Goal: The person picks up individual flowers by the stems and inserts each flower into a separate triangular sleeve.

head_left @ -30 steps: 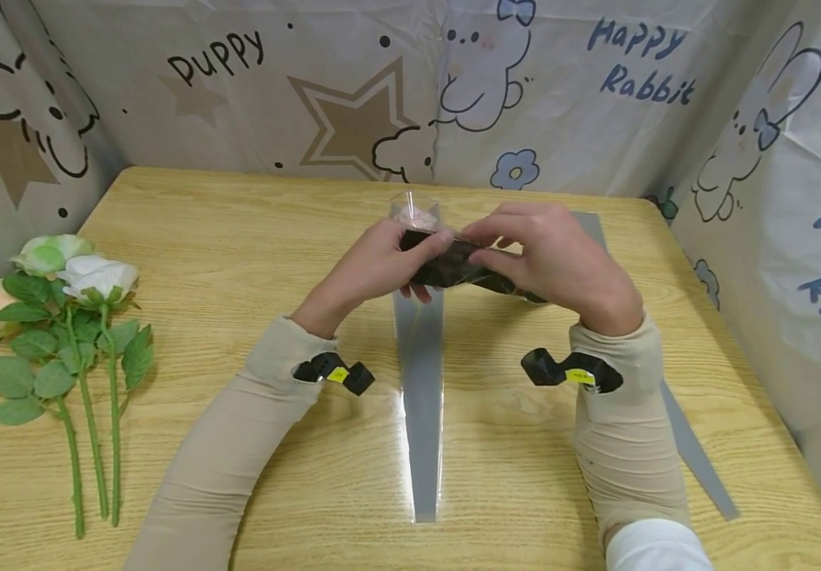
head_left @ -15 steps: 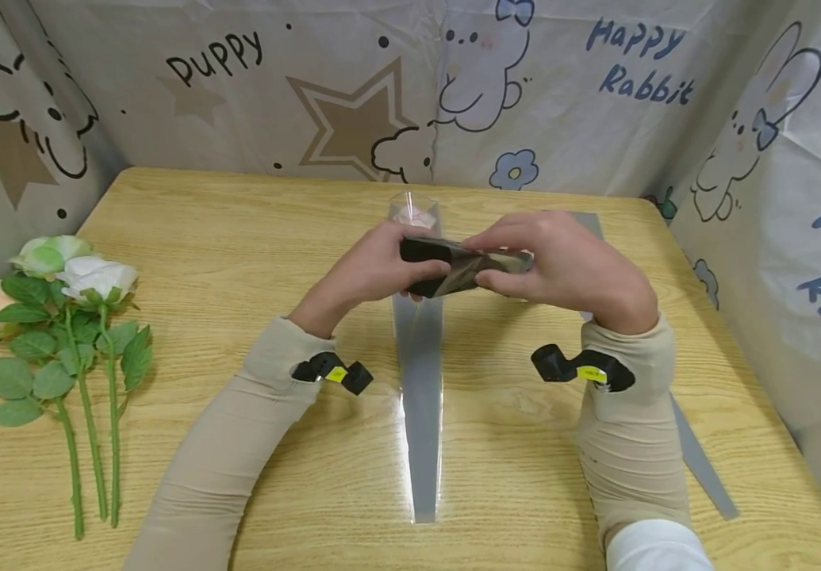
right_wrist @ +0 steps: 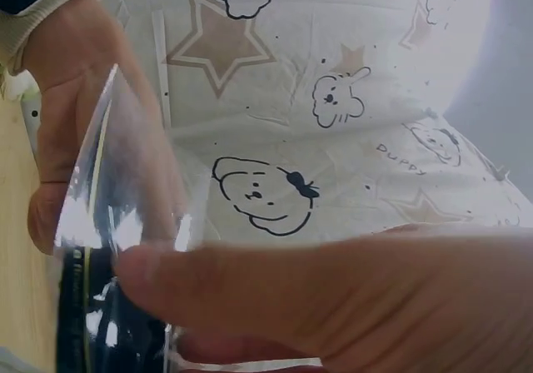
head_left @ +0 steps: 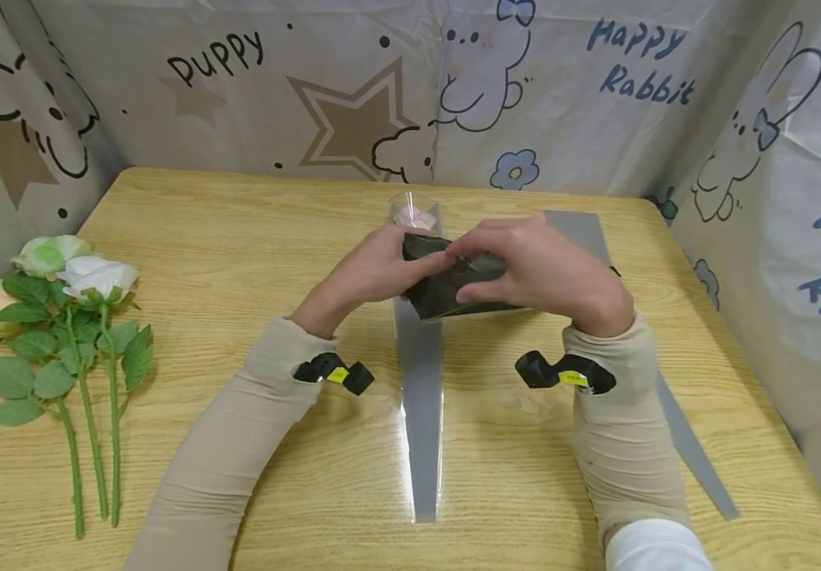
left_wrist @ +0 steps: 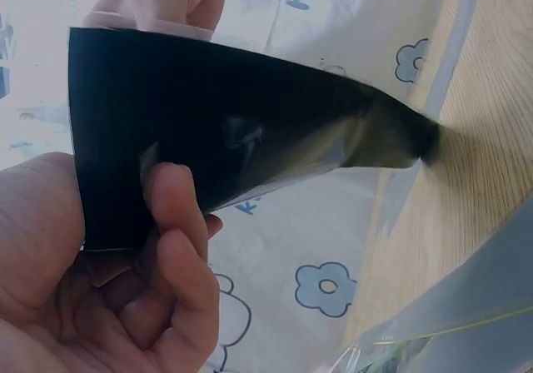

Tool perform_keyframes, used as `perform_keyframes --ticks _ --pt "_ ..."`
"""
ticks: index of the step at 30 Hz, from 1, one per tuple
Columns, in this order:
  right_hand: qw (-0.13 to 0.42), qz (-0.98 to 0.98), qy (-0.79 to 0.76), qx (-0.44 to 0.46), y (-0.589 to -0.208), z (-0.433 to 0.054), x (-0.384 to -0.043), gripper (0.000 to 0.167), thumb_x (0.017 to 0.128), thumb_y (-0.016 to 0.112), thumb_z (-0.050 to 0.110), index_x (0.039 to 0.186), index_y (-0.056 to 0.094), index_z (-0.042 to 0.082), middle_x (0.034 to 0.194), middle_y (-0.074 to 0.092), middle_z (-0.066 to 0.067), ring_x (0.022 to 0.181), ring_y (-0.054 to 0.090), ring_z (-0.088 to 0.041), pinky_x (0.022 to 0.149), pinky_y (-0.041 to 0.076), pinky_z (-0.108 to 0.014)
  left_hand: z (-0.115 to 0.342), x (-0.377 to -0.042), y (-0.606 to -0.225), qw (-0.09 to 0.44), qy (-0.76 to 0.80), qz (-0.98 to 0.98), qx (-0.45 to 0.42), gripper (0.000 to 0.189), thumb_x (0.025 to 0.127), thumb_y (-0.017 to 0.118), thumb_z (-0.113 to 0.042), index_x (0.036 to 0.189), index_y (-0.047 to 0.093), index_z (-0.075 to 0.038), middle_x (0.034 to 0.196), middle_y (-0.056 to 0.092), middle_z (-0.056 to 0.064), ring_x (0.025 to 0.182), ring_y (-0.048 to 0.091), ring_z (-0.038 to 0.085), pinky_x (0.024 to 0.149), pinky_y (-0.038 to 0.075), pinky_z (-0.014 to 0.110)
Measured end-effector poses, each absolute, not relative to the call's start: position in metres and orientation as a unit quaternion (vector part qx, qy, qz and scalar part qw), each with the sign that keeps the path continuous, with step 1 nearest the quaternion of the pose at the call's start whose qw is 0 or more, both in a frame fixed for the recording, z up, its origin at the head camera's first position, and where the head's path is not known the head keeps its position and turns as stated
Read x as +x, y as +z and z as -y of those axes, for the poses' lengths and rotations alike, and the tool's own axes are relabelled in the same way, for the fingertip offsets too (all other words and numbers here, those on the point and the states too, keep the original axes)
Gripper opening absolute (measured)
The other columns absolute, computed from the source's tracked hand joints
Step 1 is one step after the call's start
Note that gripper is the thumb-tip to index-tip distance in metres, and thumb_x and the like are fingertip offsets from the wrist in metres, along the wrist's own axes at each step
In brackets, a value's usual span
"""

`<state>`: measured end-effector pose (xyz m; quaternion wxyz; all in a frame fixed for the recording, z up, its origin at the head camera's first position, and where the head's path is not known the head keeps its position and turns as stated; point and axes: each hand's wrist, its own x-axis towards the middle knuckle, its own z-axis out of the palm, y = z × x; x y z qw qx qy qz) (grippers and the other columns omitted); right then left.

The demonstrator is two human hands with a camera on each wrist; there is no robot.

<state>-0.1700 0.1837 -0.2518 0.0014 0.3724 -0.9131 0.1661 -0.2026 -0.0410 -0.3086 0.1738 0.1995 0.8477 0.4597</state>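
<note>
A black tapered flower sleeve (head_left: 439, 295) with a clear film part is held above the middle of the table between both hands. My left hand (head_left: 381, 262) grips its wide end, with bent fingers against the dark film in the left wrist view. My right hand (head_left: 549, 274) pinches the same sleeve farther right; the right wrist view shows the thumb (right_wrist: 150, 277) pressed on it below the clear film. Underneath lies a grey clear-fronted sleeve (head_left: 420, 396) with a pale pink rose (head_left: 413, 216) at its top. The hands and the black sleeve cover part of it.
Three artificial roses, green, white (head_left: 99, 277) and peach, lie at the left with long green stems. Another grey sleeve (head_left: 699, 456) lies at the right, partly under the right forearm. Printed cloth walls (head_left: 239, 103) stand around the table (head_left: 274, 492).
The black sleeve has turned so that its broad dark face now shows more and hangs lower. My right hand shifted right, then back left. The left hand stays nearly in place.
</note>
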Motion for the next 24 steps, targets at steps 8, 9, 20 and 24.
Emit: perform_keyframes --ticks 8,9,20,24 --pt "0.055 0.913 0.181 0.361 -0.2542 -0.1814 -0.1697 0.017 0.093 0.079 0.015 0.109 0.078 0.010 0.104 0.080 -0.004 0.092 0.074 -0.017 0.081 0.062 -0.040 0.0409 -0.2010 -0.3076 0.174 0.475 -0.840 0.196 0.038 0.097 0.069 -0.048 0.114 0.069 -0.015 0.093 0.070 0.009 0.066 0.067 0.021 0.060 0.059 0.032" --pt "0.058 0.914 0.179 0.359 -0.2541 -0.1815 -0.1695 0.018 0.092 0.079 0.016 0.109 0.078 0.010 0.105 0.080 -0.004 0.092 0.075 -0.017 0.081 0.062 -0.040 0.0410 -0.2009 -0.3076 0.173 0.477 -0.839 0.197 0.038 0.098 0.068 -0.049 0.114 0.069 -0.015 0.094 0.070 0.009 0.066 0.067 0.021 0.059 0.059 0.032" --pt "0.092 0.912 0.178 0.357 -0.2540 -0.1834 -0.1721 0.013 0.094 0.076 0.013 0.107 0.079 0.009 0.103 0.080 -0.005 0.090 0.076 -0.018 0.081 0.063 -0.039 0.0425 -0.2016 -0.3072 0.177 0.499 -0.824 0.200 0.034 0.099 0.068 -0.044 0.108 0.069 -0.011 0.072 0.066 0.006 0.059 0.067 0.025 0.057 0.059 0.033" --pt "0.114 0.911 0.184 0.352 -0.2536 -0.1877 -0.1727 0.014 0.092 0.078 0.009 0.106 0.079 0.006 0.102 0.081 -0.008 0.090 0.078 -0.021 0.081 0.064 -0.040 0.0432 -0.2029 -0.3068 0.182 0.498 -0.825 0.196 0.031 0.098 0.072 -0.034 0.119 0.068 -0.011 0.077 0.065 0.008 0.057 0.063 0.019 0.056 0.057 0.029"
